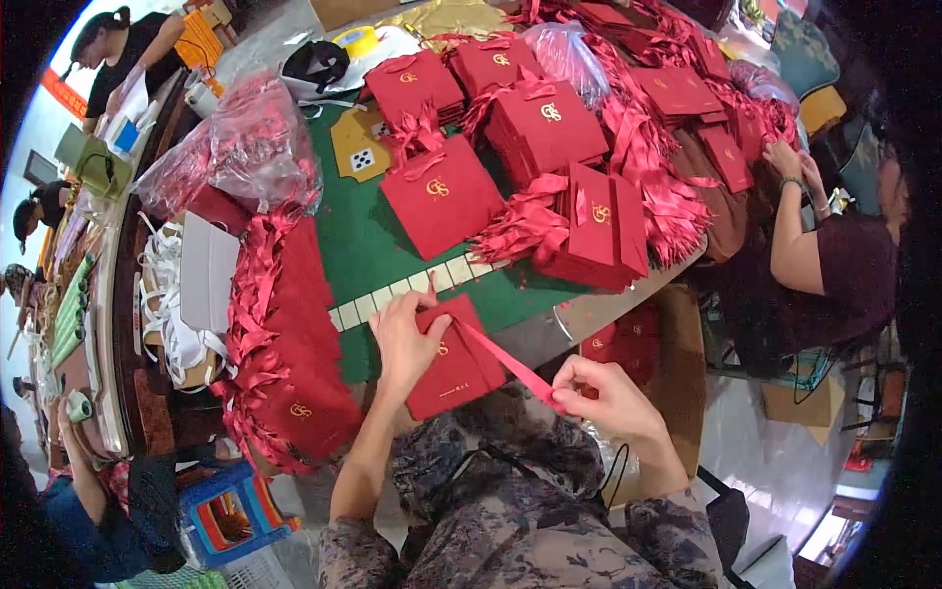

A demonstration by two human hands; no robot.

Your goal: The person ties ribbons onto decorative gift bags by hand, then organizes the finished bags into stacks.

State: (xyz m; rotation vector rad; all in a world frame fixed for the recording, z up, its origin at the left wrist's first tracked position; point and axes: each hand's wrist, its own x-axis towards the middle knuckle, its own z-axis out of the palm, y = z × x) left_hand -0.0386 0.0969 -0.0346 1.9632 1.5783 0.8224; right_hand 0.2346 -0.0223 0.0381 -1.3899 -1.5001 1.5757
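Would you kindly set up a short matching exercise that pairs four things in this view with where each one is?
Things:
1. left hand
2. right hand
3. clear plastic bag of red ribbons
4. yellow tape roll

Places:
A. at the far edge of the table, beside a black cap
B. pinching the free end of a red ribbon
C. pressed flat on a red envelope
D. on the table's left side, beyond a long pile of ribboned envelopes

Pairs: 1-C, 2-B, 3-D, 4-A

Your left hand (402, 339) covers the red card's (453, 363) upper left corner; your right hand (603, 393) hides the ribbon's (505, 358) end.
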